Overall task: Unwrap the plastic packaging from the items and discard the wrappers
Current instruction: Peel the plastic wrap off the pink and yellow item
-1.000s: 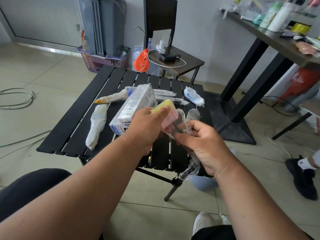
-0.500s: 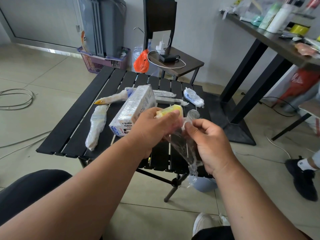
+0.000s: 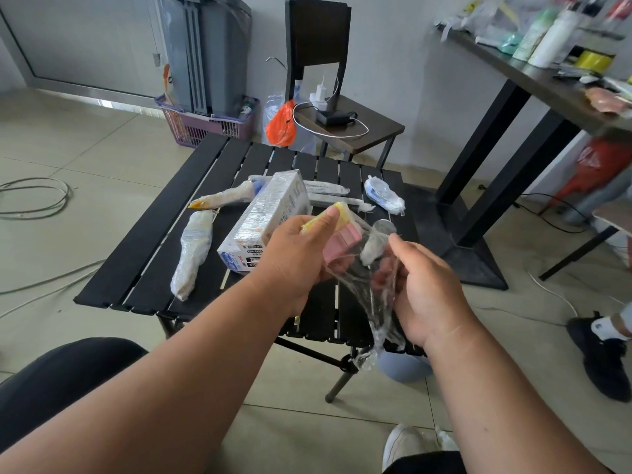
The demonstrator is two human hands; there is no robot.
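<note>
My left hand [image 3: 298, 258] grips a small yellow and pink block [image 3: 342, 230] above the black slatted table [image 3: 143, 268]. My right hand [image 3: 424, 285] pinches the clear plastic wrap [image 3: 372, 295], which stretches from the block down past my wrist in a loose strand. A film-wrapped white box [image 3: 263, 220] lies just behind my left hand. More wrapped items rest on the table: a long white bundle [image 3: 193, 254], a yellow-tipped one [image 3: 222, 200], two thin sticks [image 3: 328, 193] and a small blue-white bundle [image 3: 383, 196].
A dark chair [image 3: 369, 128] with a charger and cable stands behind the table, next to an orange bag [image 3: 281, 126]. A purple basket [image 3: 208, 123] sits at the back. A tall black desk [image 3: 533, 77] is at right, another person's shoe [image 3: 602, 357] beside it. A blue-grey bin [image 3: 403, 367] sits under the table.
The block has turned in my left hand, its pink side showing again. My right hand pulled the wrap away to the right and down, so more film hangs loose.
</note>
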